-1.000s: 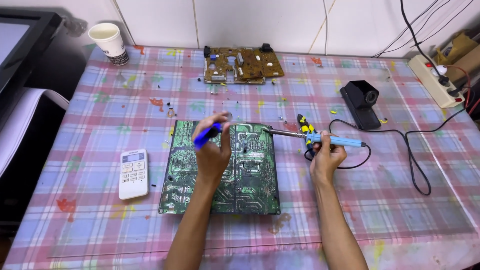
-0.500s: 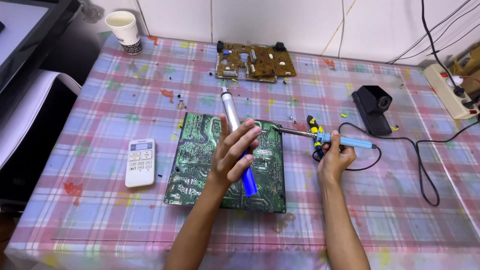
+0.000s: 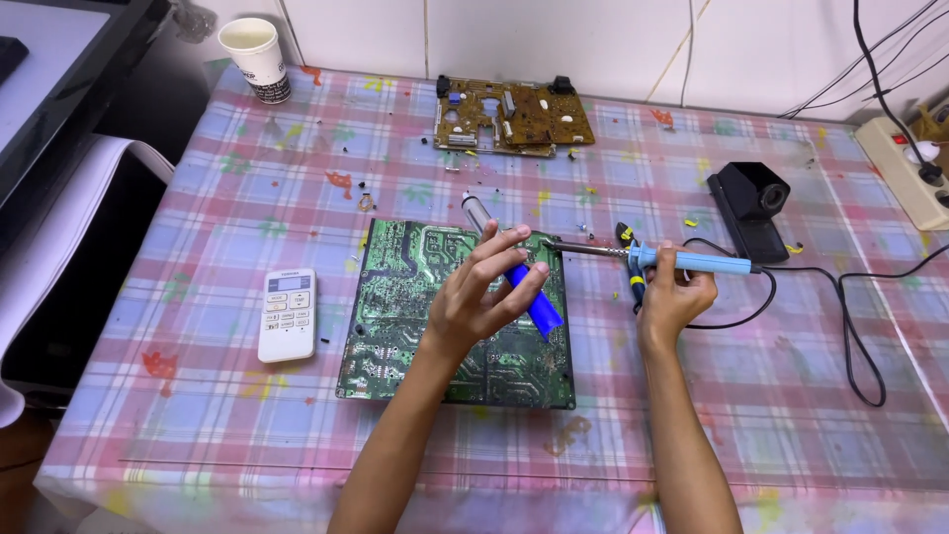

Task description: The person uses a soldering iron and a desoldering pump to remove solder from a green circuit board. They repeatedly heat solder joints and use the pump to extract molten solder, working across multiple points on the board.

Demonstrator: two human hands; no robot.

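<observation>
While our left hand [image 3: 474,302] hovers over the middle of the frame, its fingers [image 3: 504,247] are curled and pinching a blue-handled desoldering pump [image 3: 509,272], which lies slantwise across the palm with its grey tip pointing to the upper left and its blue end to the lower right. Under that hand lies the green circuit board [image 3: 395,336], flat on the counter [image 3: 198,415], solder side up, in the centre of the frame. Our right hand [image 3: 672,297], just right of the board, has its fingers closed around the light blue handle of a soldering iron [image 3: 682,261]; the metal tip reaches left and sits at the board's upper right edge, close to the fingertips of the left hand. Its black cord [image 3: 850,336] loops away across the right of the frame. Beside the right hand we see small cutters with yellow and black handles [image 3: 627,240], partly hidden. A white remote control [image 3: 288,313] lies left of the board. Further up sit a brown circuit board [image 3: 514,117], a paper cup [image 3: 255,57] at upper left, a black stand [image 3: 751,203] at right and a power strip [image 3: 905,168] at the far right edge.
</observation>
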